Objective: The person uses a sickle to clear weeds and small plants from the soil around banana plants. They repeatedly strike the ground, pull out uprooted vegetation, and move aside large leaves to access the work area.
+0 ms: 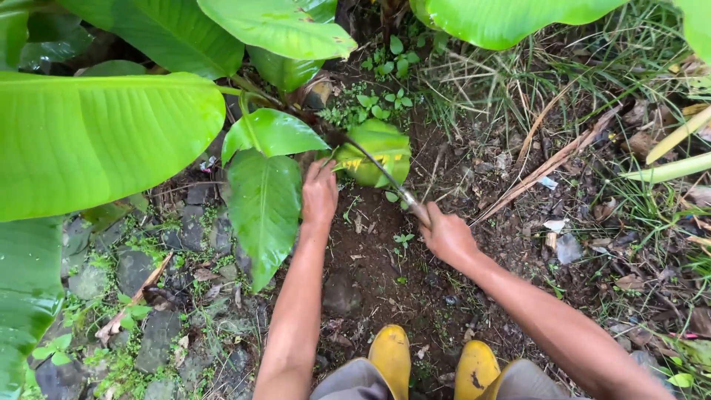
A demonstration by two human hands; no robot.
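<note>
My left hand (319,194) reaches forward and grips the base of a small banana plant (265,194), its fingers at the stem beside a yellow-green leaf (379,150). A curved metal sickle (376,167) is gripped by its handle in my right hand (446,235). The thin blade arcs up and left toward the plant's stem near my left hand. Both arms are bare and stretched over dark soil (374,252).
Large banana leaves (96,137) fill the left and top. Grey mossy stones (155,296) lie at lower left. Dry grass, dead stalks and litter (563,155) cover the right. My two yellow boots (433,367) stand at the bottom edge.
</note>
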